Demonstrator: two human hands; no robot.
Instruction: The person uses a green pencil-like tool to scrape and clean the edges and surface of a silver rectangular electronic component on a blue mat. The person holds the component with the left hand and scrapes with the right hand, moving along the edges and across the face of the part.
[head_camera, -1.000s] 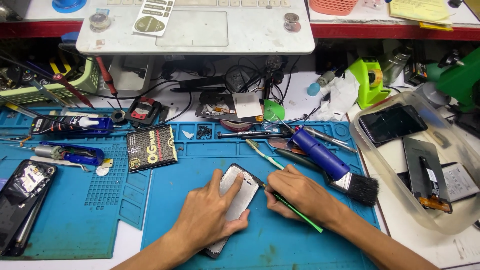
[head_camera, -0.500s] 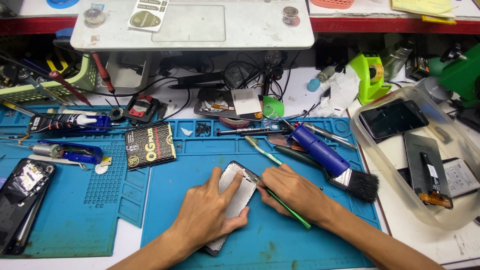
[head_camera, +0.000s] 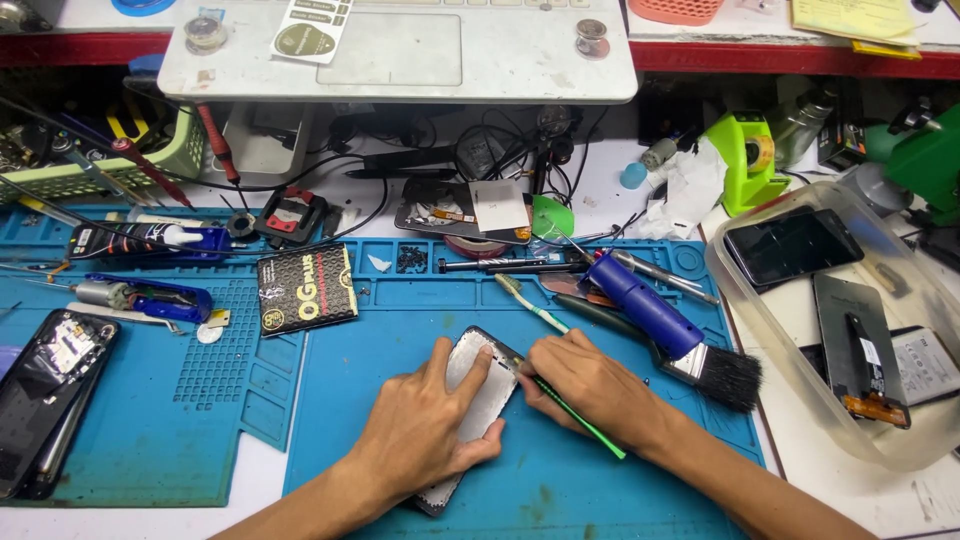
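While the left hand (head_camera: 425, 430) lies flat on the silver phone (head_camera: 478, 400), pressing it onto the blue mat (head_camera: 560, 480), the right hand (head_camera: 585, 385) pinches a thin green stick (head_camera: 580, 425) at the phone's edge beside its fingertips. Best to push gently and keep the phone from sliding.

On a blue mat (head_camera: 560, 470), the left hand (head_camera: 425, 425) presses flat on a phone frame (head_camera: 478, 395). The right hand (head_camera: 590, 385) pinches a green tool (head_camera: 585, 430) at the frame's edge. A brush (head_camera: 670, 330) lies just beside, a clear tray (head_camera: 900, 450) of phones to the right.
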